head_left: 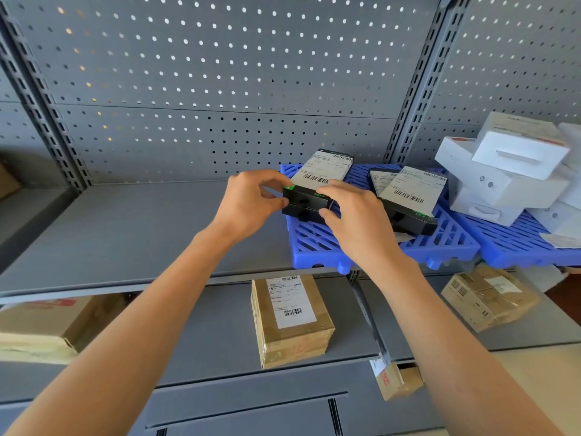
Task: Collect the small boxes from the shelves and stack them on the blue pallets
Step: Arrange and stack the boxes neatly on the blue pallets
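A black box with a white barcode label (pixel 317 177) rests on the left part of a blue pallet (pixel 317 243) on the grey shelf. My left hand (pixel 251 199) pinches its near left corner. My right hand (pixel 352 215) grips its near right end. A second black labelled box (pixel 408 196) lies on the same pallet just to the right, with another one partly hidden behind it. Several white boxes (pixel 509 171) are piled on a second blue pallet (pixel 515 243) at the far right.
The grey shelf (pixel 125 228) stretches left of the pallets, with a perforated back panel (pixel 220 89) behind. On the shelf below lie brown cardboard parcels: one in the centre (pixel 292 319), one at the left (pixel 41 325), one at the right (pixel 490 297). A small parcel (pixel 396 379) sits lower still.
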{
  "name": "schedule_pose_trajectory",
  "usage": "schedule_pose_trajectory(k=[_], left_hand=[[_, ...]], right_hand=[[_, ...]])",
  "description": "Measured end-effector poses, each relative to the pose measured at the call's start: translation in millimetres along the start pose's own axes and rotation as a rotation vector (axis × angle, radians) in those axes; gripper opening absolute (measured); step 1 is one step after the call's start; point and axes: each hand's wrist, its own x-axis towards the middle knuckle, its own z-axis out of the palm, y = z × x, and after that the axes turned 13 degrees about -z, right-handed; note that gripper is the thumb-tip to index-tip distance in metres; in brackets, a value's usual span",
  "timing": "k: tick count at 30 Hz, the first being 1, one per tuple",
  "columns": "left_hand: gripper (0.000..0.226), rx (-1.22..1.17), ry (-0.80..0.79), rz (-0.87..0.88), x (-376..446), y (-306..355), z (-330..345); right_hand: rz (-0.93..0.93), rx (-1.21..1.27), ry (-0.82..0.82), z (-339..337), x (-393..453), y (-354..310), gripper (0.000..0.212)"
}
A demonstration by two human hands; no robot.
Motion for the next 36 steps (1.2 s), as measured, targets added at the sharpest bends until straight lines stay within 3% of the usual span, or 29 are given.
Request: schedule_pose_trajectory(k=[9, 14, 36], left_hand=[[0.031, -0.026, -0.032, -0.023, -1.3, 1.6, -1.7], [0.052, 0.020, -0.083, -0.038, -4.2, 4.0, 0.2], [0.045, -0.006, 0.049, -0.057, -17.2, 2.1, 14.2]], right_hand=[[0.014, 0.034, -0.004, -1.2, -1.4, -0.5, 0.037], [0.020, 0.048, -0.001, -0.3, -1.8, 1.0, 0.038], [0.027, 0.143, 0.042, 3.3, -3.1, 11.6, 0.044]])
